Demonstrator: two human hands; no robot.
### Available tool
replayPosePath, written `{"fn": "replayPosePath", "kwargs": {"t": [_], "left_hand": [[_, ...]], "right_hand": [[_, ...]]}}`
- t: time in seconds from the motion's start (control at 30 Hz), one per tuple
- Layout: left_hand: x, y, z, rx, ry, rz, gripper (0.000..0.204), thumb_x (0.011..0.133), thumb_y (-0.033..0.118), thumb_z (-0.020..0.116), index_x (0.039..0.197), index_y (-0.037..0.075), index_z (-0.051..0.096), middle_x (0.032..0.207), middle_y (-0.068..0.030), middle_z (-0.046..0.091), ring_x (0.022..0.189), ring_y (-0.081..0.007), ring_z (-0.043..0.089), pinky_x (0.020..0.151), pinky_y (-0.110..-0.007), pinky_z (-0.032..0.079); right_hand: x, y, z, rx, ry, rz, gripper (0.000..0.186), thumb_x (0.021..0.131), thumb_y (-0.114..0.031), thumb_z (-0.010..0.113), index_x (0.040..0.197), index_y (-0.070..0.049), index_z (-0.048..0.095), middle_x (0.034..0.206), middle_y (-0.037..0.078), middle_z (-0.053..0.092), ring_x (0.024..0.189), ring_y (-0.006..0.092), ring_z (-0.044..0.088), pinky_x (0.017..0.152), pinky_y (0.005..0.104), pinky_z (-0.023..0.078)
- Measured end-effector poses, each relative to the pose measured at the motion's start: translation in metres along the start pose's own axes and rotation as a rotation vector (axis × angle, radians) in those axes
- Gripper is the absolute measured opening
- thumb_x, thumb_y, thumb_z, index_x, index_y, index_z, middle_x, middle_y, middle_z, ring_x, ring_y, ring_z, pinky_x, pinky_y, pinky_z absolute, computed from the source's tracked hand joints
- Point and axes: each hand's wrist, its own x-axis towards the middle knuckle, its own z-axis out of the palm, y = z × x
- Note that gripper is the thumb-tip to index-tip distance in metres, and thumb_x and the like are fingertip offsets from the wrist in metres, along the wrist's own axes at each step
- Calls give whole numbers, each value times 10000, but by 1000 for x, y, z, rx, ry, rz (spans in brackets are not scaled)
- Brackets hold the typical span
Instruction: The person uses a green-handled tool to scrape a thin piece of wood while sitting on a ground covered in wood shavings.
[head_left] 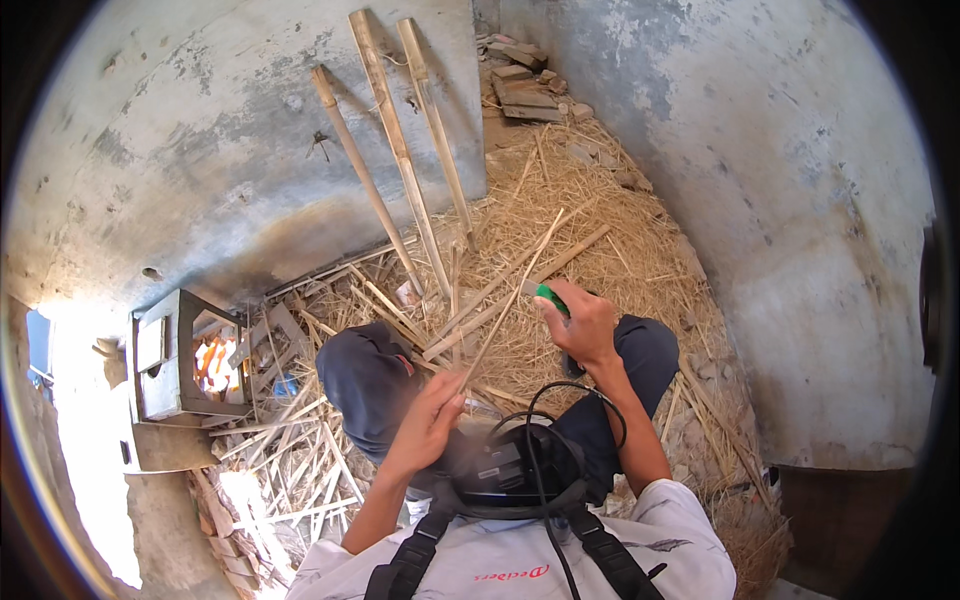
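My left hand (430, 415) is closed around the lower end of a thin bamboo strip (497, 333), which slants up and away over the straw between my knees. In my right hand (587, 325) is a knife with a green handle (549, 295). Its short blade (529, 287) points left and lies at the strip, about halfway along; whether it touches cannot be made out. Beyond the hands, wider split bamboo pieces (573, 254) lie on the straw.
Three bamboo poles (397, 150) lean against the grey wall ahead. A wooden box (168, 390) with bright contents stands at the left. Straw (600, 215) and bamboo scraps (318, 465) cover the floor. Bricks (525, 95) are piled at the back. A black cable (535, 470) loops over my lap.
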Motion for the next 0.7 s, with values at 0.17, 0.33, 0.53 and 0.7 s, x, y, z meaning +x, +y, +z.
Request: {"fn": "replayPosePath", "kwargs": {"t": [0.17,0.33,0.53,0.7], "left_hand": [[-34,-14,-12,18,-132,-47,390,1126,100,516,1501,14,580,1026,-28,521,804,-105,508,728,-263,460],[-55,-16,-22,15,-39,-119,394,1133,132,518,1503,19,590,992,-21,497,802,-99,504,724,-259,456],[-26,-21,-23,-268,-25,-179,409,1130,177,538,1498,8,595,998,-12,477,811,-77,485,713,-239,429],[5,-17,-6,-205,134,-46,411,1095,137,610,1476,-17,611,1058,-7,505,877,-73,502,744,-239,436]], "right_hand": [[21,39,-26,-27,97,366,310,1066,-311,642,1060,-24,759,710,92,643,571,169,588,523,380,417],[28,36,-37,149,146,421,332,1089,-320,613,1072,-13,738,732,42,602,649,118,532,597,342,396],[6,15,-5,651,-94,557,311,1081,-322,621,1138,-29,706,817,-38,593,766,83,532,680,285,427],[1,1,3,613,-163,311,287,1058,-299,649,1103,-21,705,817,45,654,724,153,603,686,312,485]]}}
